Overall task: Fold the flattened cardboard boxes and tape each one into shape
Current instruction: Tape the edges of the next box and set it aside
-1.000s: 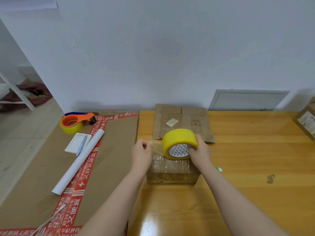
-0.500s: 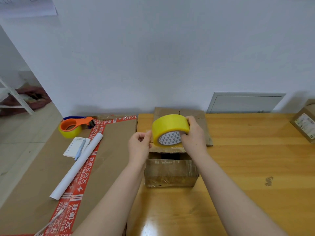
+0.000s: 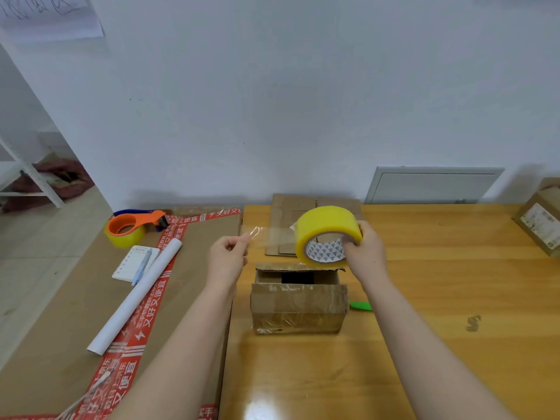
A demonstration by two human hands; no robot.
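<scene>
Yellow roll [image 3: 328, 234] gripped by right hand [image 3: 366, 253], fingers hooked into core, held above box [image 3: 298, 298]. Clear strip [image 3: 269, 233] pinched at its end by left hand [image 3: 227, 259], stretched to roll, barely visible. Box on table [image 3: 439, 298], top partly open, inside dark. Flat cardboard [image 3: 281, 225] behind, partly hidden by roll. Green item [image 3: 360, 306] half hidden by box, unidentifiable.
</scene>
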